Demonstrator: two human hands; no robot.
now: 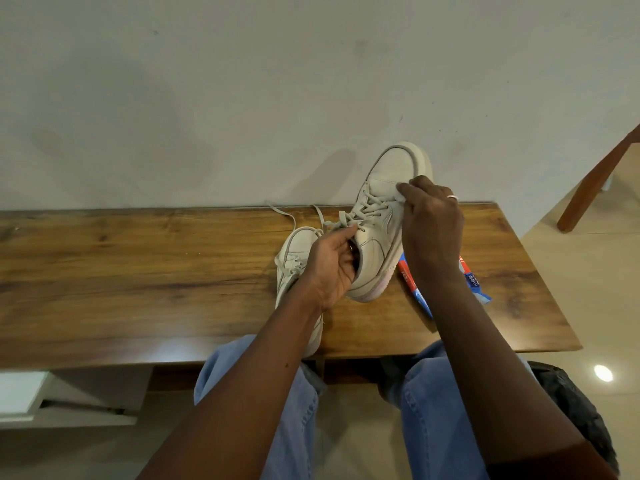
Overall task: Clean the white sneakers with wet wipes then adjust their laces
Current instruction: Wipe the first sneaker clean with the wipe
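Head camera: your left hand (332,265) grips the raised sneaker (377,237) by its heel opening, toe toward the wall. Your right hand (433,220) pinches what looks like a wipe (401,197) against its side. The other sneaker (294,251) lies on the table (138,271) under your left forearm, and the wipes pack (478,282) lies beneath your right wrist.

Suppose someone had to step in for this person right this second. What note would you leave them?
Left hand: grips the raised sneaker at its opening.
Right hand: pinches a wet wipe against that sneaker's side, beside the laces.
The second sneaker lies on the table, partly under the left forearm. The wipes pack lies on the table below the right wrist.
Done: wiping is under way; how much is clean is unclear.
Left: finish wiping both sneakers, then adjust the loose laces.
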